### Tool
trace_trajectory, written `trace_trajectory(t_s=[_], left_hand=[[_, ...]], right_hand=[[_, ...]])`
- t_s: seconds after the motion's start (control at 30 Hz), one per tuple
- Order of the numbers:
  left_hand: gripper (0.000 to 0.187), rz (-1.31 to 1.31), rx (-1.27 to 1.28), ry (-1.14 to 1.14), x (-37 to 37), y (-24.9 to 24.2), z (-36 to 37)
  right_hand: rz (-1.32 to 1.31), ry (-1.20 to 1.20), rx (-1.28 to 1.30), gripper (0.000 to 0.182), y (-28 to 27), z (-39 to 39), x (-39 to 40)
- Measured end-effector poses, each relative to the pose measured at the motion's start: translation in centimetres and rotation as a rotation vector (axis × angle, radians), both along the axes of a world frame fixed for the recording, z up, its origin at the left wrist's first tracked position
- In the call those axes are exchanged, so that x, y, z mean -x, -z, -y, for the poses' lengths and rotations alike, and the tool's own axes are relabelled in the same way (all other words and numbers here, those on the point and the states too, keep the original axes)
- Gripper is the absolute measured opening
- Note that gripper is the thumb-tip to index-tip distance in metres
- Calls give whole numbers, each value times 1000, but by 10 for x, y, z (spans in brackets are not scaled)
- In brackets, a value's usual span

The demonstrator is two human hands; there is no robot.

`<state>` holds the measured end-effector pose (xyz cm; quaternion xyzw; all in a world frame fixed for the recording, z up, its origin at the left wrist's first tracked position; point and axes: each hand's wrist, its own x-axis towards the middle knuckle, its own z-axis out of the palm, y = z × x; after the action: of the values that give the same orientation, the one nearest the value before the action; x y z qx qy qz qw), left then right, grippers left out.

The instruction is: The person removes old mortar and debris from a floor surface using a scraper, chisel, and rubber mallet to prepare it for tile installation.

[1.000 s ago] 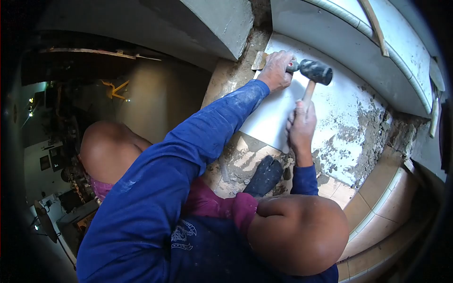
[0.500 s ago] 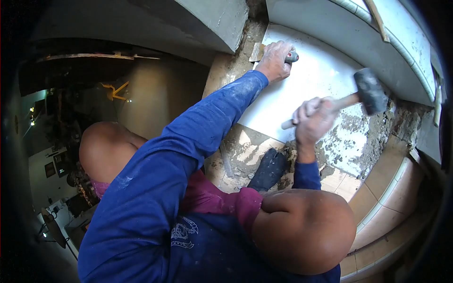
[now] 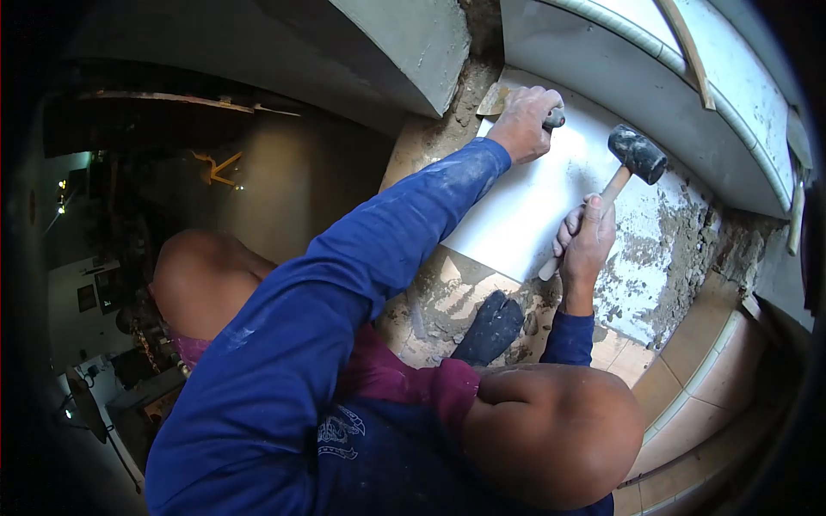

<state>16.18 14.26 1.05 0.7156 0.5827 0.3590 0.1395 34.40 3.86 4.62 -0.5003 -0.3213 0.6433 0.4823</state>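
Head view. Hands apart from each other, each closed on a tool. Left hand (image 3: 522, 127): clamped on the grey handle of a flat-bladed tool (image 3: 493, 101); the handle's end shows just right of the fist, the blade on its left side. Cannot tell whether the blade touches the surface. Right hand (image 3: 588, 236): nearer the body, wrapped around the wooden handle of a mallet (image 3: 637, 155); black head beyond the fingers, handle end out below the palm. White panel (image 3: 551, 185): under and between both hands. Grey mortar (image 3: 688, 228): rough patches right of the right hand. Dark shoe (image 3: 490, 328): bodyward and left of the right hand. White-faced ledge (image 3: 619, 64): beyond both hands.
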Motion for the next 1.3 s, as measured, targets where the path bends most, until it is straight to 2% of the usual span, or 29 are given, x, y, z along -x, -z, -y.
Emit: trace_trajectory(t_s=[0.13, 0.27, 0.37, 0.43, 0.5, 0.57, 0.6, 0.63, 0.7, 0.73, 0.77, 0.83, 0.9, 0.97, 1.03, 1.07, 1.1, 1.2, 1.23, 1.3], left_hand=[[28, 23, 79, 14, 6, 3, -12], [26, 40, 121, -20, 2, 2, -21], [24, 31, 126, -32, 2, 5, -26], [23, -1, 94, -16, 1, 8, -27], [25, -8, 131, 5, 1, 9, -31], [28, -14, 189, 15, 3, 11, -27], [27, 0, 173, 19, 4, 11, -27], [27, -5, 178, 16, 5, 11, -26], [27, -11, 183, 21, 4, 7, -25], [27, -44, 176, 29, 3, 9, -25], [28, -77, 168, 32, 5, 12, -23], [28, -110, 151, 40, 7, 14, -24], [29, -106, 143, 39, 10, 16, -21], [27, -94, 99, 31, 10, 18, -24], [23, -81, -27, 6, 7, 21, -24], [22, -89, -15, 9, 6, 17, -21], [21, -99, -8, 11, 9, 12, -20], [19, -85, -50, 46, 9, -5, -21], [18, -74, -76, 63, 9, -7, -21], [15, 11, -43, 60, 11, -3, -37]], right_hand=[[10, -32, -105, 26, -11, -3, -8], [-227, 159, -416, 26, -37, -3, 6], [-157, 262, -509, 26, -20, 0, 33], [167, -319, 7, 22, -8, -20, 27], [160, -300, -51, 27, -14, -26, 18], [-44, -98, -213, 30, -38, -15, 16], [-216, 88, -332, 32, -45, -11, 23], [-378, 227, -468, 20, -46, -11, 28], [-130, 164, -498, 19, 17, -12, 34], [-71, -118, -161, 22, 14, -23, 35], [-84, -257, 182, 26, 4, -28, 28], [-18, -160, 85, 27, -8, -28, 19], [-202, 104, -99, 29, -21, -21, 25], [-308, 275, -287, 27, -4, -15, 42], [10, -240, 46, 25, 23, -25, 33], [-12, -219, 198, 23, 9, -30, 24], [50, -193, 195, 21, 0, -32, 17], [-22, -11, -86, 24, -15, -18, 8], [-70, 20, -64, 28, -18, -18, 6], [2, -51, -8, 30, -20, -22, 1]])
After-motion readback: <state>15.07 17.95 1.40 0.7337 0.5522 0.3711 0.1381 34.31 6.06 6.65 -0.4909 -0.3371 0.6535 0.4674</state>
